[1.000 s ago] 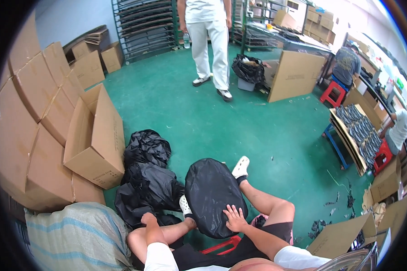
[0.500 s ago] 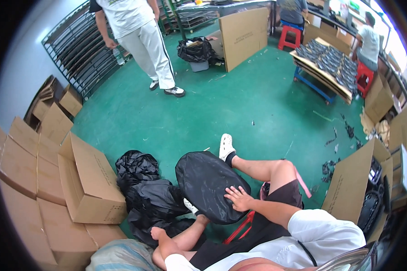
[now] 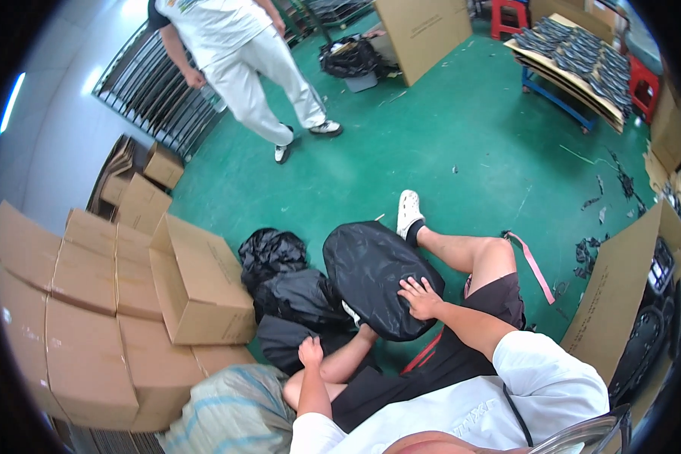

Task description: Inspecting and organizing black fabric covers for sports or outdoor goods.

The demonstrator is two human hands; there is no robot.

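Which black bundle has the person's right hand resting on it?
The smooth oval bundle, beneath the right hand; the crumpled black bags to its left are apart from that hand.

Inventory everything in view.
Oval bundle: 1, black, centre
Plastic bags: several, black, beside bundle
Cartons: many, brown, left and right
Sack: 1, pale, blue-striped, lower left
Standing person: 1, mostly white clothes, upper left
Bottle: 1, clear, that person's hand
Rack: 1, dark, upper left
Bin: 1, pale, top centre
Cardboard sheet: 1, brown, top centre
Cart: 1, blue, upper right
Stools: 2, red, upper right
Strap: 1, pink, right
Scraps: several, black, right
Clogs: 2, white, centre
Left hand: 1, bare, beside bags
Right hand: 1, bare, on bundle
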